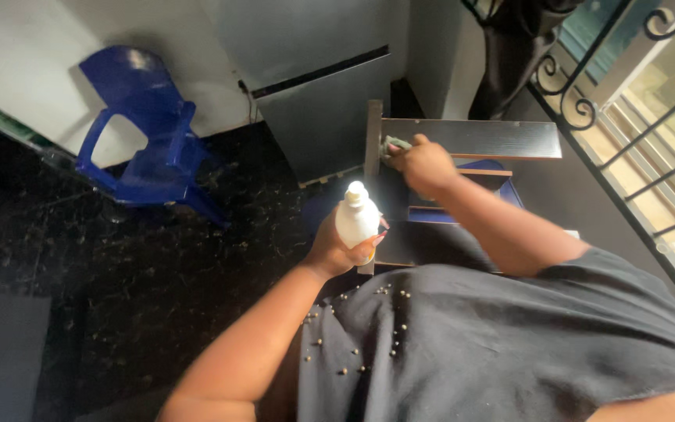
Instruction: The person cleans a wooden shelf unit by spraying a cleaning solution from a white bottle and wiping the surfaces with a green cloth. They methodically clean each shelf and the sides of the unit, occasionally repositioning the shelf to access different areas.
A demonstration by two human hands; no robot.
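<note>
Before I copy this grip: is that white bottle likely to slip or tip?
The white bottle looks smooth, so possibly slippery; the left hand wraps its lower half. It seems light, held one-handed. Tall and narrow, it may tip if set down.

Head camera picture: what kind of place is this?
Probably a room in a home. There's a blue plastic chair on a dark speckled floor, a grey fridge, and a window with curly metal bars. The right hand presses a cloth on a dark shelf.
</note>
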